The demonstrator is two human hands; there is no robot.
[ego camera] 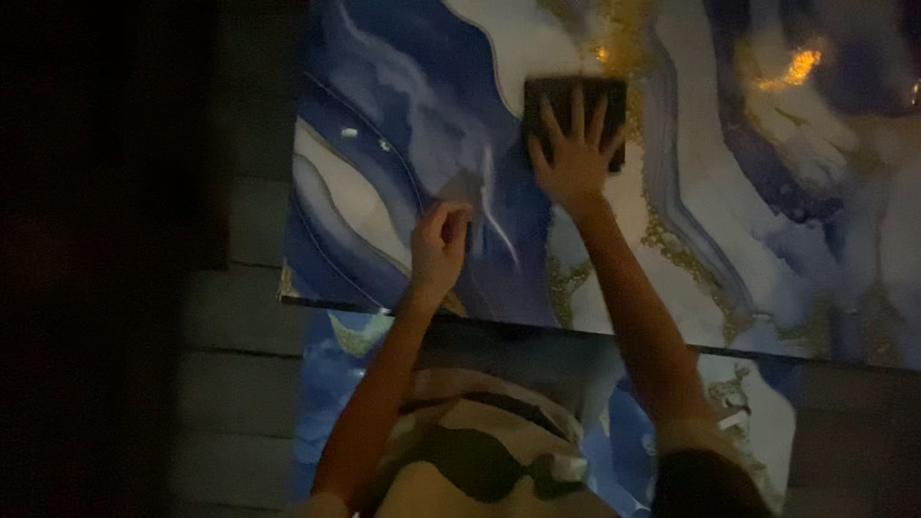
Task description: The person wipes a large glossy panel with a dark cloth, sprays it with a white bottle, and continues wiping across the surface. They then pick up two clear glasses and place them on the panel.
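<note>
Pretty dark shot, looking down at a big marbled panel (403, 125), swirly blue and white with gold veins, glossy enough to catch a couple of bright glints near the top right. Long axis running left to right across the view, tipped a little so the near edge drops toward the right.

Right hand (574, 153) pressed flat, fingers spread wide and pointing away toward the far edge, on top of a dark rectangular pad (576, 104). Not wrapped around it, just palm down over the pad's near half. Pad lying flat on the panel near the top middle, roughly squared up with the panel, long side left to right.

Left hand (438, 251) curled into a loose fist nearer the panel's near edge, fingertips pinched on something small and pale (462, 188); too blurry to say what exactly. Well apart from the pad, down and to the left of it.

Below the near edge, a second blue patterned piece (336, 384) lower down, plus grey planks (240, 364) on the left.
</note>
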